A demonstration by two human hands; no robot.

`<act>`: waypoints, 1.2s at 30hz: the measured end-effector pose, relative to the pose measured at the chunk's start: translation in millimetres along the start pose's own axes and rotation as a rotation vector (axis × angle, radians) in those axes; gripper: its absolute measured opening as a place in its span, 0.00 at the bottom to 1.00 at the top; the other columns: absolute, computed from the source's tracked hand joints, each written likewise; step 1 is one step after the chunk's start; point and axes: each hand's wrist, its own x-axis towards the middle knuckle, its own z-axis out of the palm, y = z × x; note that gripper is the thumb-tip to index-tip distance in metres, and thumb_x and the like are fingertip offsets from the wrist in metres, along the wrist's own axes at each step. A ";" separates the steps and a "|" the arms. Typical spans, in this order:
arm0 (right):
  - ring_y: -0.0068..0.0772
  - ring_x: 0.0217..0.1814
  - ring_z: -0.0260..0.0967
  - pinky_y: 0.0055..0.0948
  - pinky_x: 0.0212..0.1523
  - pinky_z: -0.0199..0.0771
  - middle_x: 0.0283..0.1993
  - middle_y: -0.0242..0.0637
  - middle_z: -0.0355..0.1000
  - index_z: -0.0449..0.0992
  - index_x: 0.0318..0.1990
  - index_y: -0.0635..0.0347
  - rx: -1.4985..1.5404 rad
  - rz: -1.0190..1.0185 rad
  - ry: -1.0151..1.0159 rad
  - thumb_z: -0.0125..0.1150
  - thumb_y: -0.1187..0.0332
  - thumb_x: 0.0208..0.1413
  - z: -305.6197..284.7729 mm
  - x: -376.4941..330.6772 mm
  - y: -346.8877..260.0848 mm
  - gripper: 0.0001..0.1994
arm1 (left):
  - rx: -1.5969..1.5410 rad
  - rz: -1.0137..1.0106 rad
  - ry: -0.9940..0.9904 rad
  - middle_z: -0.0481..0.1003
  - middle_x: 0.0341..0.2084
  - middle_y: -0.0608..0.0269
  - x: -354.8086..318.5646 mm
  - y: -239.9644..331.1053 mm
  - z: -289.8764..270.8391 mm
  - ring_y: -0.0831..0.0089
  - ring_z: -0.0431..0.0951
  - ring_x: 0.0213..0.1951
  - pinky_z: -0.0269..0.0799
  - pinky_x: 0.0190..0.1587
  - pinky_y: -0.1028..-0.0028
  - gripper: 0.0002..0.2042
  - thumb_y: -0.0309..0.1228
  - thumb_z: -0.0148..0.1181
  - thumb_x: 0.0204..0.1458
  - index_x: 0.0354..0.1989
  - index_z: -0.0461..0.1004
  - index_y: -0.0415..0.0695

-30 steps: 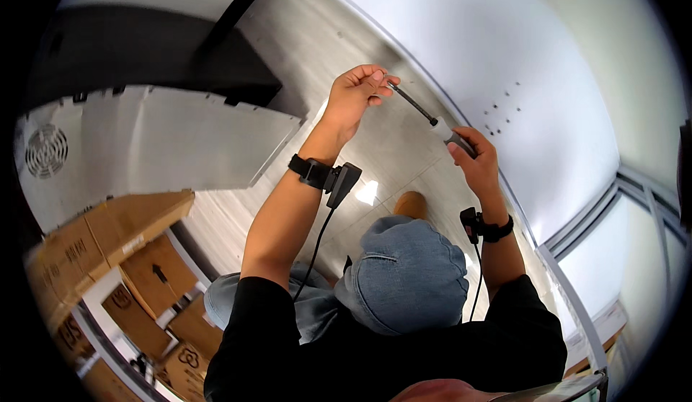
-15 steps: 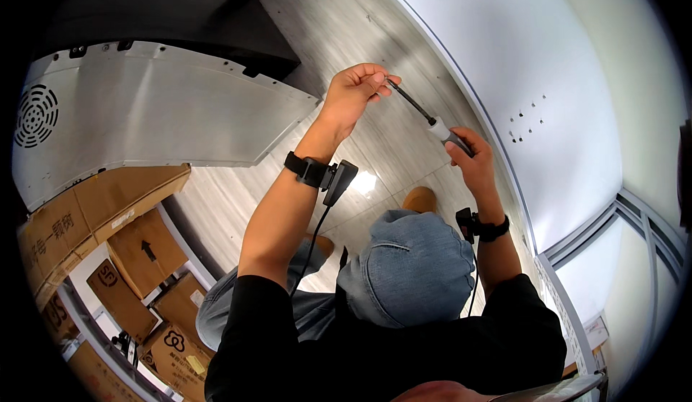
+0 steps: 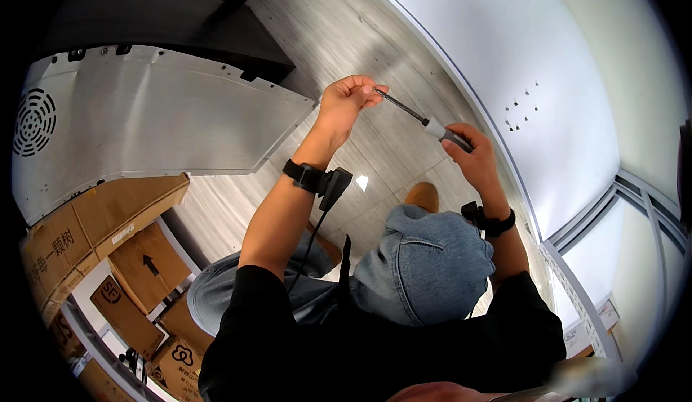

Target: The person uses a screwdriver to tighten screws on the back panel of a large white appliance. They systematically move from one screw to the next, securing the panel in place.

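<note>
Screwdriver (image 3: 425, 122) held between both my hands.
My left hand (image 3: 344, 106) pinches its tip; my right hand (image 3: 468, 158) grips the handle; brown cartons (image 3: 108, 258) sit lower left.

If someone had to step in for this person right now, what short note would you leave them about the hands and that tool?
Left hand: raised, fingertips pinched on the tip end of the screwdriver.
Right hand: closed around the screwdriver's grey handle, so the tool spans between both hands in the air.
Nearby: a large grey metal panel with a round vent lies to the left, over stacked cardboard boxes. The person sits with denim-clad knees drawn up above a pale wood-look floor.
Done: screwdriver picked up and held at both ends.
Left: the tool touches no screw or panel; whether anything sits on its tip is too small to tell.
</note>
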 end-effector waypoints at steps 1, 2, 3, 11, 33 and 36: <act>0.26 0.31 0.70 0.24 0.35 0.70 0.30 0.35 0.73 0.75 0.41 0.60 -0.039 -0.030 0.011 0.63 0.65 0.49 2.1 -0.1 -3.5 0.13 | -0.018 -0.006 0.013 0.77 0.38 0.53 -1.5 -1.6 -1.6 0.76 0.76 0.34 0.72 0.41 0.79 0.05 0.23 0.50 0.58 0.37 0.72 0.38; 0.26 0.31 0.70 0.24 0.35 0.70 0.30 0.35 0.73 0.75 0.41 0.59 -0.079 -0.060 0.020 0.63 0.65 0.49 4.3 0.3 -7.8 0.13 | -0.017 -0.002 0.034 0.77 0.38 0.53 -2.9 -2.8 -3.9 0.76 0.76 0.34 0.72 0.41 0.79 0.05 0.23 0.50 0.58 0.37 0.72 0.38; 0.27 0.31 0.71 0.24 0.35 0.70 0.30 0.36 0.74 0.75 0.41 0.59 -0.099 -0.043 0.004 0.63 0.65 0.49 6.2 0.8 -14.2 0.13 | -0.017 0.001 0.056 0.77 0.38 0.53 -4.6 -3.7 -6.9 0.76 0.76 0.34 0.72 0.41 0.79 0.05 0.23 0.49 0.58 0.37 0.72 0.38; 0.28 0.28 0.69 0.26 0.31 0.68 0.29 0.37 0.73 0.75 0.39 0.60 -0.152 -0.142 -0.120 0.63 0.65 0.49 28.1 24.1 -24.9 0.12 | -0.122 0.067 0.111 0.77 0.39 0.54 -24.1 -6.8 -40.6 0.77 0.76 0.34 0.72 0.40 0.79 0.06 0.25 0.48 0.60 0.38 0.72 0.39; 0.26 0.26 0.64 0.27 0.29 0.63 0.27 0.35 0.69 0.67 0.46 0.57 -0.379 -0.350 -0.356 0.61 0.67 0.50 50.0 41.7 -260.7 0.16 | -0.465 0.181 0.180 0.74 0.44 0.58 -107.7 141.5 -97.1 0.74 0.78 0.35 0.76 0.38 0.78 0.08 0.29 0.42 0.63 0.40 0.68 0.41; 0.27 0.26 0.65 0.28 0.30 0.64 0.30 0.36 0.69 0.64 0.49 0.57 -0.377 -0.352 -0.448 0.59 0.69 0.50 57.2 22.5 -294.9 0.18 | -0.513 0.184 0.162 0.74 0.41 0.60 -111.8 164.3 -104.6 0.75 0.77 0.33 0.75 0.35 0.77 0.08 0.31 0.43 0.63 0.40 0.67 0.41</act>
